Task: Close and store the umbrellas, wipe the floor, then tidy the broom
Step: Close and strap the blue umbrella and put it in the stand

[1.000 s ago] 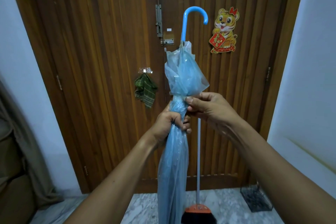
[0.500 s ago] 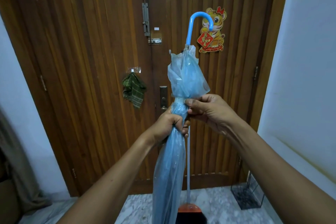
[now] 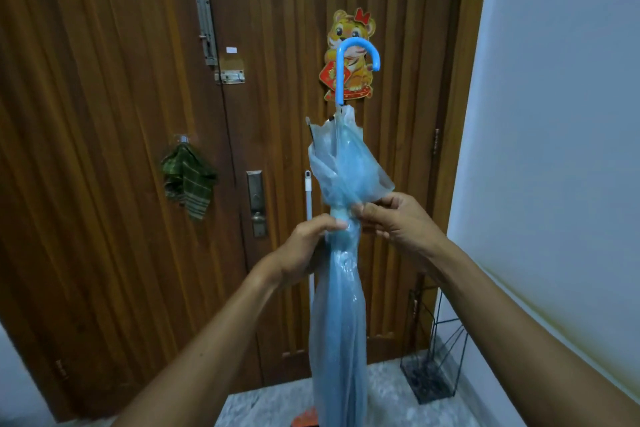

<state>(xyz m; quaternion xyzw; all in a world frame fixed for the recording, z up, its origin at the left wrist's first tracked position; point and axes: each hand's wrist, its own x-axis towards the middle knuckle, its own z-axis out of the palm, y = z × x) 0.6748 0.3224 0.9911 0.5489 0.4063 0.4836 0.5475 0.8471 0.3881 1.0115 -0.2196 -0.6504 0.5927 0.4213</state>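
A closed light-blue translucent umbrella (image 3: 341, 315) stands upright in front of me, its blue hooked handle (image 3: 356, 61) on top. My left hand (image 3: 306, 248) grips the gathered canopy at its narrow waist. My right hand (image 3: 398, 218) pinches the canopy folds or strap at the same height, from the right. Behind the umbrella a broom leans on the door: its white stick (image 3: 309, 198) shows beside the canopy and its orange head (image 3: 304, 418) at the floor.
A brown wooden double door (image 3: 121, 149) fills the view, with a green checked cloth (image 3: 188, 178) on a hook and a tiger decoration (image 3: 351, 28). A black wire umbrella stand (image 3: 433, 357) sits on the marble floor at the right, by the white wall (image 3: 554, 114).
The view has swung left and down, so the umbrella appears further right against the door. My left hand's grip has loosened to the fingertips; the right hand still pinches at the waist.
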